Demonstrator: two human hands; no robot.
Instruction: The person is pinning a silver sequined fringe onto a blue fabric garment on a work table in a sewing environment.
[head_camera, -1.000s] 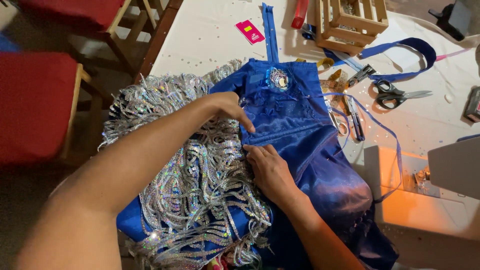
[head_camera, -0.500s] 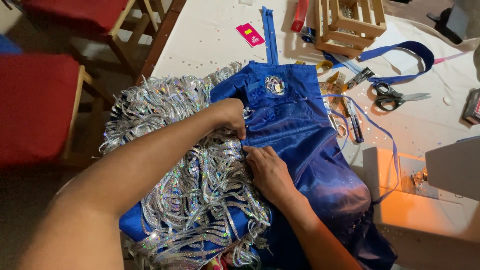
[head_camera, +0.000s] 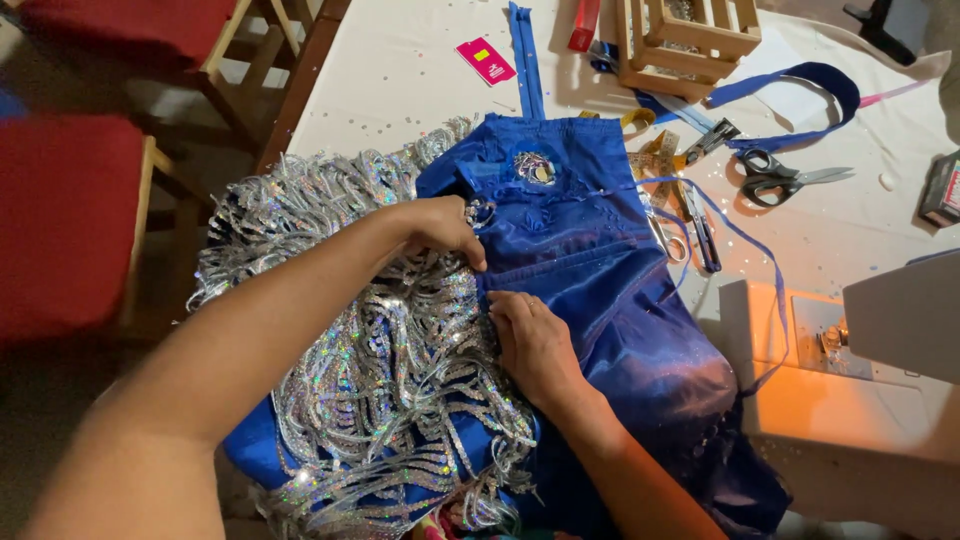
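Since a second ago the left hand (head_camera: 445, 228) has drawn in from a flatter reach and now curls, fingertips pinching the seam where the silver sequin fringe (head_camera: 385, 360) meets the shiny blue satin garment (head_camera: 600, 300); the work looks to have settled on that join. The right hand (head_camera: 535, 340) has hardly moved, lying palm down, fingers loosely bent, pressing the satin just near of the left. The garment covers the near worktop (head_camera: 400, 90); black-handled scissors (head_camera: 775, 175) lie far right.
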